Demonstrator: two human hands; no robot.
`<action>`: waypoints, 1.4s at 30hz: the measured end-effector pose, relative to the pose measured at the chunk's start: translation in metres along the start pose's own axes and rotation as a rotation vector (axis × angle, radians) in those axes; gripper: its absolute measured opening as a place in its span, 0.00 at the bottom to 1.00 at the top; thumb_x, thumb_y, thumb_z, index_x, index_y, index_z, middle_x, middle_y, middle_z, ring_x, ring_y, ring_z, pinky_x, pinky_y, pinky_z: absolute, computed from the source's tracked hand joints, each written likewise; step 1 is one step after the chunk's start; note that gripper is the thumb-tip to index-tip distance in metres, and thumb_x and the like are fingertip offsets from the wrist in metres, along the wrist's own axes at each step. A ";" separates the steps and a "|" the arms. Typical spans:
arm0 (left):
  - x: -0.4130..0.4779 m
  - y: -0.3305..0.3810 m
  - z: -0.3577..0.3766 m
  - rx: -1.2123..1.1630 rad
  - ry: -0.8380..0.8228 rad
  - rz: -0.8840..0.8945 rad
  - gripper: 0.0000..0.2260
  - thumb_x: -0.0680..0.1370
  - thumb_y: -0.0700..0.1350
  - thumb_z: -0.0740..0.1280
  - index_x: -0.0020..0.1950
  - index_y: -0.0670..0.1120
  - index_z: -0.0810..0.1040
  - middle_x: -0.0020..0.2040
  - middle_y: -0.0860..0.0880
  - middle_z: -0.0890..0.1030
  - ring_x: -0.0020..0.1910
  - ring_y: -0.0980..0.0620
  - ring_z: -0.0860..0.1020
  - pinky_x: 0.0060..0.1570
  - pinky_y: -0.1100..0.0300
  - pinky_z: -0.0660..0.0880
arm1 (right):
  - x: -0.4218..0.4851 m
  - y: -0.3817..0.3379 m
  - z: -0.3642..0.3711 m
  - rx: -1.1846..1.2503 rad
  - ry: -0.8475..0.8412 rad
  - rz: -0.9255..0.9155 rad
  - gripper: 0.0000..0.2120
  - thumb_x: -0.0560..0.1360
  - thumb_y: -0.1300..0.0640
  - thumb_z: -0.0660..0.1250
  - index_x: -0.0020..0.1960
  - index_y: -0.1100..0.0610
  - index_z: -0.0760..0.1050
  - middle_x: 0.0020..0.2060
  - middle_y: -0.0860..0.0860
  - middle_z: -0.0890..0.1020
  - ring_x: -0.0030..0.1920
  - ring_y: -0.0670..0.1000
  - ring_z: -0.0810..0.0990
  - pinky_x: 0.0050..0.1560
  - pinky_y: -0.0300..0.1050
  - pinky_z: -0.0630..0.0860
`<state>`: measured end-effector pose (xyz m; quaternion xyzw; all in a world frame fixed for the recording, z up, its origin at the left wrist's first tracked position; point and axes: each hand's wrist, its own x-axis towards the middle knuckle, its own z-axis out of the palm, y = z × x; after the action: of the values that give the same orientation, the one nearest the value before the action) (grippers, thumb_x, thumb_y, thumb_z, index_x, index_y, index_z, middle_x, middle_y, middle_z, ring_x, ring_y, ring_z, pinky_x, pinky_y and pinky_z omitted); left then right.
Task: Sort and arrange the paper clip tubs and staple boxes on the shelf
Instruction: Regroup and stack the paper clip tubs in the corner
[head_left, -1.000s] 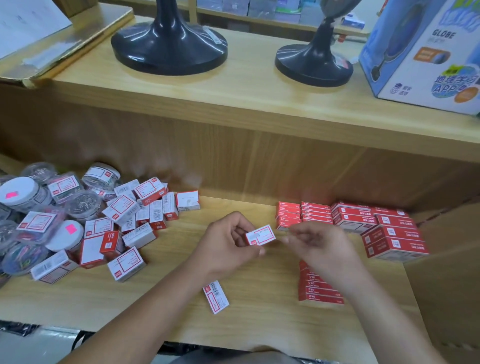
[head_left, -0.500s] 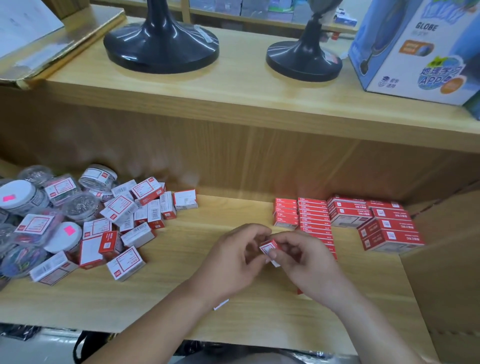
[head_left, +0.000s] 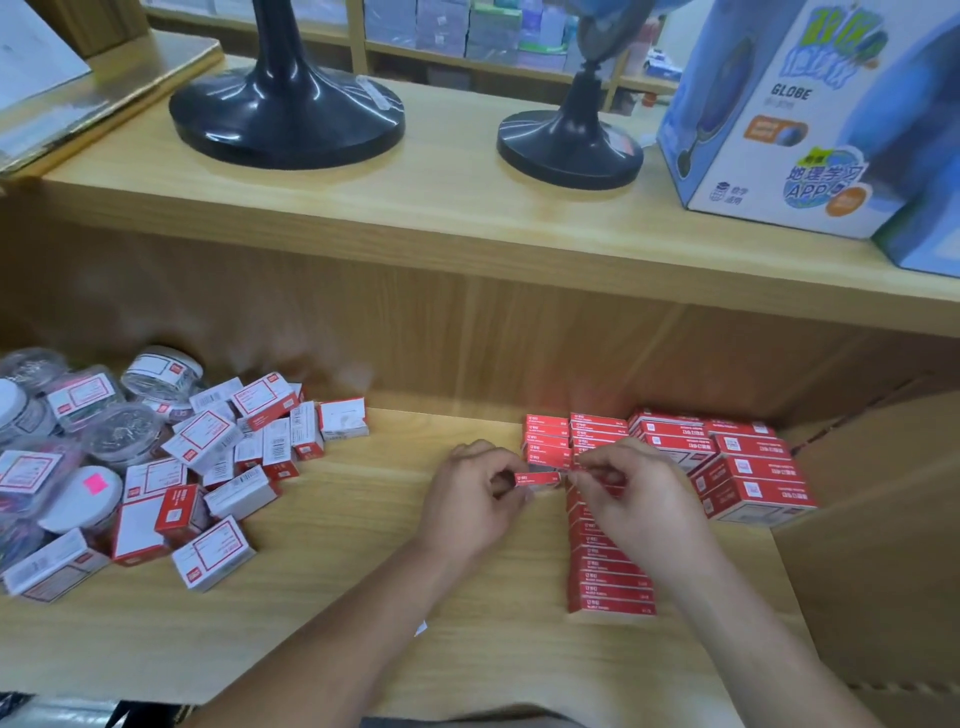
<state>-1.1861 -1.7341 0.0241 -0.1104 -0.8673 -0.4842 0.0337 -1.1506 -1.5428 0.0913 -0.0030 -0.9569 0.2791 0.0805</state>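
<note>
Both hands hold one small red staple box (head_left: 537, 478) between them, above the shelf (head_left: 337, 545). The left hand (head_left: 470, 499) pinches one end, the right hand (head_left: 631, 493) the other.

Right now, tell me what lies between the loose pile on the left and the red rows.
In the head view, bare shelf, plus the left hand pinching a box beside the rows.

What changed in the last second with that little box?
The left hand and right hand turned the staple box from white label showing to red edge showing, bringing it nearer the red rows. Both still pinch it. The loose pile and tubs stayed put.
</note>
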 end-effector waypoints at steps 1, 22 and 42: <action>0.002 -0.001 0.002 -0.040 -0.001 -0.014 0.13 0.68 0.41 0.81 0.48 0.51 0.83 0.40 0.58 0.79 0.37 0.60 0.75 0.39 0.67 0.72 | 0.001 0.002 0.001 -0.033 0.009 -0.008 0.06 0.73 0.49 0.75 0.49 0.49 0.84 0.43 0.41 0.79 0.47 0.47 0.79 0.47 0.51 0.80; 0.008 -0.006 0.012 0.601 -0.107 0.133 0.31 0.80 0.63 0.54 0.77 0.45 0.69 0.55 0.49 0.73 0.53 0.49 0.74 0.50 0.54 0.76 | 0.015 0.017 0.017 -0.281 0.011 -0.080 0.14 0.74 0.46 0.73 0.58 0.47 0.84 0.42 0.46 0.74 0.51 0.54 0.80 0.40 0.43 0.69; -0.004 -0.016 -0.061 0.237 -0.318 0.035 0.14 0.76 0.48 0.69 0.60 0.46 0.81 0.47 0.50 0.77 0.42 0.53 0.77 0.47 0.56 0.77 | -0.019 -0.028 0.014 0.001 -0.064 -0.136 0.11 0.74 0.48 0.70 0.55 0.49 0.83 0.41 0.42 0.78 0.41 0.48 0.81 0.44 0.45 0.79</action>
<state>-1.1889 -1.7942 0.0420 -0.1961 -0.9105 -0.3544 -0.0827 -1.1333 -1.5750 0.0920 0.0709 -0.9569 0.2733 0.0686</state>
